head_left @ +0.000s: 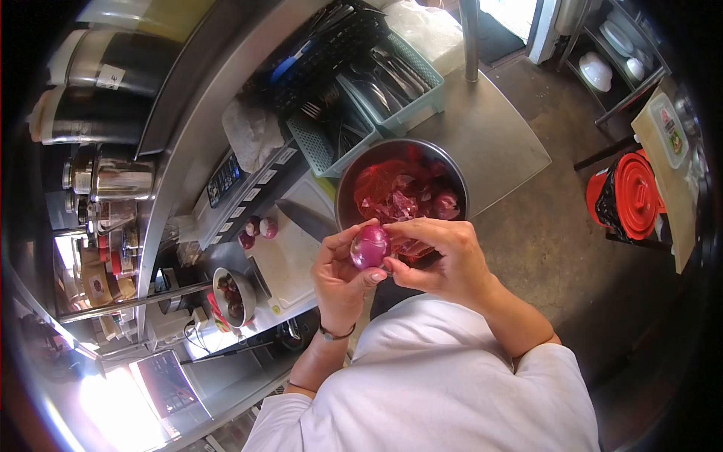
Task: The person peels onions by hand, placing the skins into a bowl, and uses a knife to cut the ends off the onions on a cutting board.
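A shiny purple-red onion point(370, 247) is held up in front of the body, over the near edge of a metal bowl point(349, 169). My left hand point(340, 264) grips it from the left between thumb and fingers. From the right, my right hand point(440, 255) reaches to the onion, its thumb and forefinger closed together at the onion's side; whether skin is pinched there is too small to tell. Inside the bowl are a red net bag point(373, 184), loose papery skins point(403, 205) and a whole onion point(445, 205). A knife point(305, 221) lies on the white cutting board point(290, 260) beside several small onions point(268, 227).
Cutlery fills green baskets point(410, 117) beyond the bowl. A smaller bowl point(247, 290) of dark red pieces stands at the left. The steel counter corner point(501, 139) juts out at the right. Farther right is a red lidded bin point(635, 197) near a shelf.
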{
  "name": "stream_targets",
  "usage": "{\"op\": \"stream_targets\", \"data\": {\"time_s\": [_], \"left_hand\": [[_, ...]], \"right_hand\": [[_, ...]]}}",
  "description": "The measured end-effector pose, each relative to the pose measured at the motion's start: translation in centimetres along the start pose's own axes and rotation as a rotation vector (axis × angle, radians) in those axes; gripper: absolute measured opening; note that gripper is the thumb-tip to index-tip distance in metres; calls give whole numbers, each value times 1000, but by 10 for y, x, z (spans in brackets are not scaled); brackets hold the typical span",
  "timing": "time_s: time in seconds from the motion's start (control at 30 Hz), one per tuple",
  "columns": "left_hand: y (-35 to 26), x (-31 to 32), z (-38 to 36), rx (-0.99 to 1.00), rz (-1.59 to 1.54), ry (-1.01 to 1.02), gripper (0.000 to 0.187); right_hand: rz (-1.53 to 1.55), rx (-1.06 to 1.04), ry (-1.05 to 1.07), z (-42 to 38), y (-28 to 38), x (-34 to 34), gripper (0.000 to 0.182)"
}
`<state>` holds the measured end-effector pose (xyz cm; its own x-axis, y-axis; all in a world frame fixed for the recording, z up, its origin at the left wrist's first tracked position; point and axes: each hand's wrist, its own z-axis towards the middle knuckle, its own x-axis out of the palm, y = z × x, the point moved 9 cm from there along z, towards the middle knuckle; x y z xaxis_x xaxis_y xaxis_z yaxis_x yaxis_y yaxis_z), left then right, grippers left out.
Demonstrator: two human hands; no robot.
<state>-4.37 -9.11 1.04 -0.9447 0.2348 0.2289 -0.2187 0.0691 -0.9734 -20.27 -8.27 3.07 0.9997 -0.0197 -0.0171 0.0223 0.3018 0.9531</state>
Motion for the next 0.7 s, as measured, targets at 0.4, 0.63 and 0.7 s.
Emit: {"op": "stream_targets", "data": {"time_s": [0.4, 0.63, 0.7], "left_hand": [[-1, 1, -2, 59, 33, -60, 59], [11, -12, 5, 13, -118, -43, 63], [5, -10, 4, 81, -17, -47, 68]], "right_hand": [[75, 104, -78, 2, -23, 3, 25], [256, 114, -55, 2, -17, 7, 26], [249, 158, -57, 3, -19, 7, 27]]}}
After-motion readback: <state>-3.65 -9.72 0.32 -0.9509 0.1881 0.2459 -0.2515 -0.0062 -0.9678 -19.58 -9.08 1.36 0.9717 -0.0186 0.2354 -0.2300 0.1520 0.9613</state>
